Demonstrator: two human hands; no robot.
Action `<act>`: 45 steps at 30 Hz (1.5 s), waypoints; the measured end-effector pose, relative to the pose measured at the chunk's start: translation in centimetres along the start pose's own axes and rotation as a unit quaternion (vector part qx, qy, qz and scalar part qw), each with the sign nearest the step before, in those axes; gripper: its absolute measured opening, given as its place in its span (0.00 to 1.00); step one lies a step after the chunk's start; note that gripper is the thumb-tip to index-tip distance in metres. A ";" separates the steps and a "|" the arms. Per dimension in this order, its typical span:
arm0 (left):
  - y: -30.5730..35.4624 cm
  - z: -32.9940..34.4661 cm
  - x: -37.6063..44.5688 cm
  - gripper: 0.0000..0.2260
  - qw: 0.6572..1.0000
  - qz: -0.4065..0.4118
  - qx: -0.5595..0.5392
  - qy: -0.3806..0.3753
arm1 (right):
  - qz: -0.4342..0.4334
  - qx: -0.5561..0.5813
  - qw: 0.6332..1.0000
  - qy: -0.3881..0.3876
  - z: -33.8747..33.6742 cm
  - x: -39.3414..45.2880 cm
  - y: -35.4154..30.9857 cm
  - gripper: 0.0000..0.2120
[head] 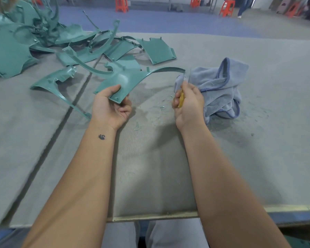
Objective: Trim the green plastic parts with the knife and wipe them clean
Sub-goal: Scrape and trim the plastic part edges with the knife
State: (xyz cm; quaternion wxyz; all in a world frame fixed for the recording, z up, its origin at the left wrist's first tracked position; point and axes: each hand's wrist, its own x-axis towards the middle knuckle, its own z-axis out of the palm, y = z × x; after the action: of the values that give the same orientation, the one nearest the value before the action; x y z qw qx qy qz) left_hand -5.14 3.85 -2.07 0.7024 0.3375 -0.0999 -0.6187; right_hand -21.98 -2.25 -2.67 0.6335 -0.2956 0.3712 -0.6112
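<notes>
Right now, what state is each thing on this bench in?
Left hand: grips a green part by its near corner.
Green part: held up, tilted, off the bench.
Right hand: curled round the knife.
Knife: yellow handle in the fist, blade up.
Cloth: crumpled, lying beside the right hand.
Pile of parts: heaped loosely, far left.
Shavings: scattered on the bench.

A: Is it bright?
B: Evenly lit and soft; the arms cast faint shadows on the bench (258,158).
A: Sharp?
B: Only mid-frame. The far stools (226,8) blur, and the wide lens bends the edges.
</notes>
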 end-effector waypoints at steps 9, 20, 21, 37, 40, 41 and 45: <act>1.8 -1.5 -0.6 0.21 0.993 0.061 -0.101 0.028 | -0.381 -0.569 0.728 -0.020 -0.5 -1.1 0.9 0.05; 2.6 -2.5 -1.0 0.13 0.993 0.065 -0.099 -0.028 | -0.374 -0.641 0.668 -0.050 -0.2 -1.2 0.8 0.04; 2.6 -2.7 -0.9 0.14 0.989 0.068 -0.123 -0.044 | -0.387 -0.629 0.672 -0.050 -0.1 -1.4 0.7 0.04; 0.8 -0.4 -0.1 0.21 0.989 0.071 0.112 -0.073 | -0.301 -0.424 0.853 -0.049 1.5 -2.9 0.8 0.06; -0.4 0.9 0.0 0.17 0.960 0.069 0.268 -0.039 | -0.004 -0.138 0.983 -0.124 1.7 -2.5 0.2 0.09; -0.9 1.2 0.0 0.16 0.950 0.072 0.304 -0.030 | 0.055 -0.091 0.985 -0.139 1.6 -2.3 0.1 0.09; -2.3 1.7 0.1 0.20 0.875 0.118 0.469 0.018 | 0.084 -0.137 0.973 -0.163 1.5 -2.0 0.4 0.10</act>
State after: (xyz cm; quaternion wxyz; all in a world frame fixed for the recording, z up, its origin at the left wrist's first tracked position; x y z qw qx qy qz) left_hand -7.93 3.14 -2.18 0.5310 0.6243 -0.4047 -0.4056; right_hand -20.44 -0.39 -2.00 0.6884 -0.4428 0.3663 -0.4426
